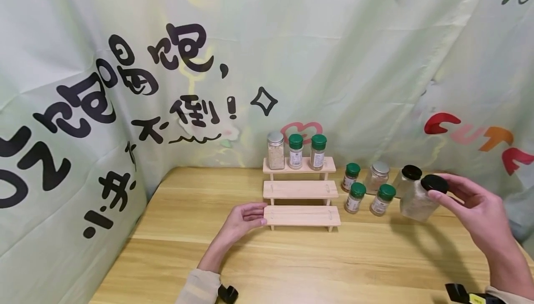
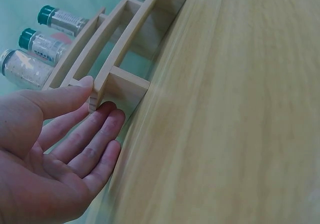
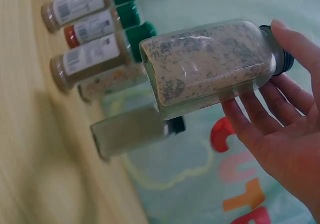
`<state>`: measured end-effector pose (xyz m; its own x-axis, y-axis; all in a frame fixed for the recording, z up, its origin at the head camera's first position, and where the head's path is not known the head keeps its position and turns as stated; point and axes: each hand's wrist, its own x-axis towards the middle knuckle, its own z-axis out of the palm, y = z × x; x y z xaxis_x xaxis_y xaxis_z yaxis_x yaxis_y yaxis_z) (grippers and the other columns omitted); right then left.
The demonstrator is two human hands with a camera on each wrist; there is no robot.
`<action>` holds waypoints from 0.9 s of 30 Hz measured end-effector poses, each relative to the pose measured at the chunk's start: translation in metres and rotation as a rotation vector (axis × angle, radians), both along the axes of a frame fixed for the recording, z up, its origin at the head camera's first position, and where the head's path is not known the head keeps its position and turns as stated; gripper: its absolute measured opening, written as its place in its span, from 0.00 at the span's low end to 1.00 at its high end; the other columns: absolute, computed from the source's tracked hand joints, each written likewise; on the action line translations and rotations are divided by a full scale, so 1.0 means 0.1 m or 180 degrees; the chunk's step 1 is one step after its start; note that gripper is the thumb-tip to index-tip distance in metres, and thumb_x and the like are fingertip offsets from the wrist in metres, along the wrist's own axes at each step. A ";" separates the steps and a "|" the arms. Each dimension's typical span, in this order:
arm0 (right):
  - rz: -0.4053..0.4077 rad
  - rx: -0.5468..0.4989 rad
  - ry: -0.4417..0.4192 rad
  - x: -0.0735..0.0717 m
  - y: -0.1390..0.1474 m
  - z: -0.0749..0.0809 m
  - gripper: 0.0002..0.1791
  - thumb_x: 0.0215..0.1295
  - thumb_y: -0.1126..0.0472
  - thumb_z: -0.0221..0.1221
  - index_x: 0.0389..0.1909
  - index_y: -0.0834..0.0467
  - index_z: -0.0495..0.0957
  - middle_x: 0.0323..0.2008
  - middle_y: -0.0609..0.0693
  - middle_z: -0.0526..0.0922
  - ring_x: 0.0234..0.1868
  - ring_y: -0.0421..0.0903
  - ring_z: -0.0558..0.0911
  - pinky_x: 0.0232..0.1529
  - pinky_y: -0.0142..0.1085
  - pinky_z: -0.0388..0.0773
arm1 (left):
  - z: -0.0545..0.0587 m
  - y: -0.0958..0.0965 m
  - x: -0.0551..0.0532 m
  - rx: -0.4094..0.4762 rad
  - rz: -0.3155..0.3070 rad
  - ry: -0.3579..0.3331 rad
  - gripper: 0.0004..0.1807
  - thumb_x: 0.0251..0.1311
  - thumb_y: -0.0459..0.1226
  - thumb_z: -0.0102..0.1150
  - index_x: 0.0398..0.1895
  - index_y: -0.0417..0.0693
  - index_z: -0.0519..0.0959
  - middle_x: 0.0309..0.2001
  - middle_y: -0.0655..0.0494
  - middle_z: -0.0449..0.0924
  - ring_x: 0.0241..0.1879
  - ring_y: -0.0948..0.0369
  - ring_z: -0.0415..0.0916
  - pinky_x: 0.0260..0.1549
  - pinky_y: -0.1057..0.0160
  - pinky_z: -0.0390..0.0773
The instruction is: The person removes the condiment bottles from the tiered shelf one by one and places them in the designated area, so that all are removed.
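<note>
the right hand (image 1: 477,209) is gripping one black-capped jar (image 1: 418,202), which is tilting above the tabletop (image 1: 300,267), left of the palm; the left hand (image 1: 243,220) is holding the rack (image 1: 300,189) at its front-left corner. three bottles (image 1: 295,153) are lining its top shelf; five are standing near the tabletop's far edge.

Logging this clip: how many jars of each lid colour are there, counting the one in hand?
Green-lidded jars: 5 (2 on the rack, 3 on the table)
Silver-lidded jars: 2 (1 on the rack, 1 on the table)
Black-lidded jars: 2 (1 on the table, 1 in the right hand)
Total: 9
</note>
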<state>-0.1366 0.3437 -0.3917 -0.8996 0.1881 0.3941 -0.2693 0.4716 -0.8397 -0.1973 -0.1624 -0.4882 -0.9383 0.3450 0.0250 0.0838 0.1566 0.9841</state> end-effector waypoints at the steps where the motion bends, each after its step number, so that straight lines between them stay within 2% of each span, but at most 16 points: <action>1: -0.0003 -0.0009 -0.0035 -0.01 0.02 -0.03 0.24 0.67 0.70 0.66 0.64 0.64 0.76 0.50 0.33 0.82 0.50 0.23 0.80 0.46 0.13 0.75 | -0.01 0.00 0.00 0.0004 -0.0002 -0.0009 0.26 0.61 0.28 0.69 0.63 0.32 0.77 0.55 0.35 0.82 0.54 0.43 0.81 0.52 0.64 0.84; 5: 0.0017 -0.0031 -0.0099 -0.05 0.10 -0.13 0.25 0.67 0.70 0.66 0.64 0.63 0.76 0.50 0.32 0.82 0.50 0.22 0.80 0.45 0.13 0.75 | -0.02 0.00 0.00 0.0014 0.0003 -0.0019 0.26 0.61 0.27 0.69 0.63 0.32 0.77 0.55 0.35 0.82 0.54 0.44 0.81 0.52 0.65 0.84; 12: 0.0091 -0.0019 -0.0019 -0.13 0.18 -0.30 0.25 0.66 0.73 0.65 0.64 0.66 0.76 0.51 0.34 0.81 0.51 0.23 0.80 0.45 0.14 0.76 | -0.02 0.00 0.00 0.0037 -0.0015 -0.0012 0.26 0.62 0.28 0.69 0.63 0.33 0.77 0.55 0.36 0.82 0.54 0.44 0.81 0.52 0.64 0.84; 19: 0.0136 -0.0218 -0.0223 -0.17 0.23 -0.41 0.25 0.65 0.72 0.67 0.63 0.61 0.78 0.49 0.29 0.82 0.50 0.21 0.79 0.44 0.14 0.77 | -0.03 0.00 -0.01 0.0030 0.0013 -0.0037 0.25 0.61 0.28 0.70 0.63 0.33 0.78 0.55 0.36 0.82 0.54 0.44 0.81 0.51 0.65 0.84; 27: 0.0125 -0.0170 -0.0349 -0.19 0.29 -0.52 0.25 0.66 0.69 0.67 0.64 0.56 0.78 0.48 0.23 0.79 0.49 0.17 0.76 0.43 0.13 0.75 | -0.02 0.00 0.00 0.0016 0.0018 -0.0041 0.25 0.61 0.28 0.70 0.63 0.33 0.78 0.54 0.36 0.82 0.54 0.44 0.81 0.51 0.65 0.84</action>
<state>-0.1561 0.3729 -0.4438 -0.9439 0.1699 0.2832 -0.1918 0.4163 -0.8888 -0.1976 -0.1627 -0.4897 -0.9405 0.3395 0.0146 0.0702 0.1521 0.9859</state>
